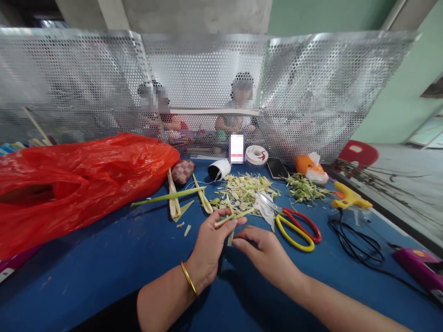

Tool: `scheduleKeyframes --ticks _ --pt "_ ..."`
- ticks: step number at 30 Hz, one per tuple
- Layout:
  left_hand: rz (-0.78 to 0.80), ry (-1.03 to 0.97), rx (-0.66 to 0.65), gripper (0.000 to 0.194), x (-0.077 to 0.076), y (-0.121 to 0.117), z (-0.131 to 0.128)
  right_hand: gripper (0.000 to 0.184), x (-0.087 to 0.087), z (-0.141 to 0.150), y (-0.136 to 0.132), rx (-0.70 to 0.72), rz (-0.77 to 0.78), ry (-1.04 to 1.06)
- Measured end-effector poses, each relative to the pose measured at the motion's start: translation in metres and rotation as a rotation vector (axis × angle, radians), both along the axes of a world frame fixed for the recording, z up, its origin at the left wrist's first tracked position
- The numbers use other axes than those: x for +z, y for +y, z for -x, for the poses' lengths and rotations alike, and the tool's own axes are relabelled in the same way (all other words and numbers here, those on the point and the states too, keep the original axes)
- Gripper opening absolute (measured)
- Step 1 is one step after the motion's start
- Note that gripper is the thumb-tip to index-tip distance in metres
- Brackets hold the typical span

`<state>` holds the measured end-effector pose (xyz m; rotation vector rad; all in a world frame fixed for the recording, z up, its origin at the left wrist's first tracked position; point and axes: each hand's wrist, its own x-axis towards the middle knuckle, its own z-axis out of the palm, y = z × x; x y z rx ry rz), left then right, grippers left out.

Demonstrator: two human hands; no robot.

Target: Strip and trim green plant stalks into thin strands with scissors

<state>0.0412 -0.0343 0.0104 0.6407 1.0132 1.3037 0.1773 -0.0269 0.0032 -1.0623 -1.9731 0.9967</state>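
My left hand (212, 235), with a gold bangle at its wrist, pinches narrow pale-green leaf strips (221, 222) that cross between thumb and fingers. From the pinch one pale strip end hangs down. My right hand (259, 242) is closed, its thumb and forefinger together at that hanging end. Behind my hands lies a heap of cut leaf bits (245, 186). Scissors (277, 207) with one red and one yellow handle loop rest to the right, blades over a crumpled white tissue (265, 210). Left of my hands are a long green leaf (166, 197) and folded pale husks (173, 198).
A red plastic bag (104, 184) covers the left of the blue table (138, 267). Behind stand a thread spool (221, 169), a ribbon roll (256, 155) and a phone (277, 168). A yellow glue gun (351, 197) and black cable (356, 246) lie right. People sit beyond a perforated screen (204, 64).
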Motion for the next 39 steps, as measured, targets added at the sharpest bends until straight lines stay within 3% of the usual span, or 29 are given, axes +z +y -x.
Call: scheduleKeyframes --ticks 4,11,15,24,33,39 --pt "0.02 0.029 -0.064 0.035 0.0 -0.003 -0.003 0.022 -0.006 0.011 0.0 0.015 0.344 0.216" --pt "0.04 -0.001 -0.076 0.041 -0.002 -0.002 -0.004 0.02 0.007 0.015 -0.007 -0.037 0.536 0.438" --pt "0.048 -0.001 -0.064 0.037 -0.003 0.0 -0.004 0.024 0.004 0.015 -0.005 0.016 0.511 0.428" --pt "0.104 -0.014 -0.019 0.034 -0.009 0.004 -0.001 0.026 -0.008 0.009 -0.001 0.111 0.232 0.175" --pt "0.042 0.006 -0.195 0.035 -0.002 0.008 0.01 0.029 0.0 0.008 0.001 0.072 0.408 0.336" --pt "0.0 0.136 -0.093 0.019 -0.006 0.01 0.006 0.031 -0.006 0.004 0.003 0.135 0.315 0.224"
